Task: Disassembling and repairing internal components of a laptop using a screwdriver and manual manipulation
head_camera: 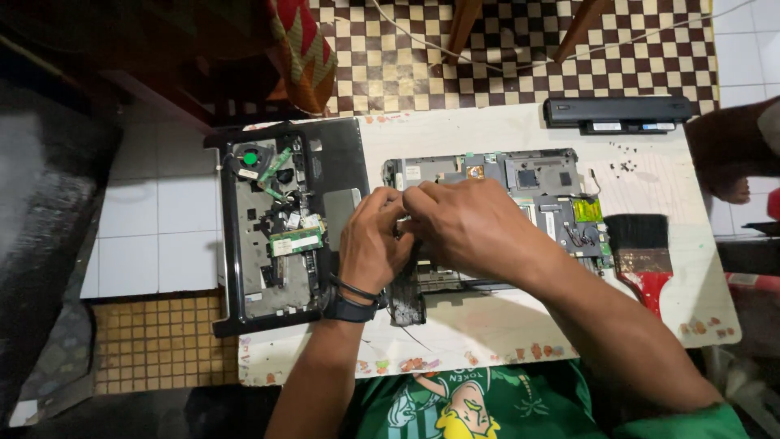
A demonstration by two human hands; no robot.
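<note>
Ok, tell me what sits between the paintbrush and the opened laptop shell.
In the head view, the bare motherboard lies between the paintbrush and laptop shell, with both hands, left and right, on its left end.

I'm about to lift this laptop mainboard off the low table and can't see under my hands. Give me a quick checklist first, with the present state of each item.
1. Both hands on the mainboard: ok; left hand and right hand meet at its left end.
2. What the fingers pinch: cannot tell, hidden.
3. Brush off the board: not ok; its bristles sit against the right edge.
4. Loose screws out of the way: ok, grouped up right.
5. Battery apart: ok, at the far table edge.
6. Bottom case apart: cannot tell; the left hand covers the gap.
</note>
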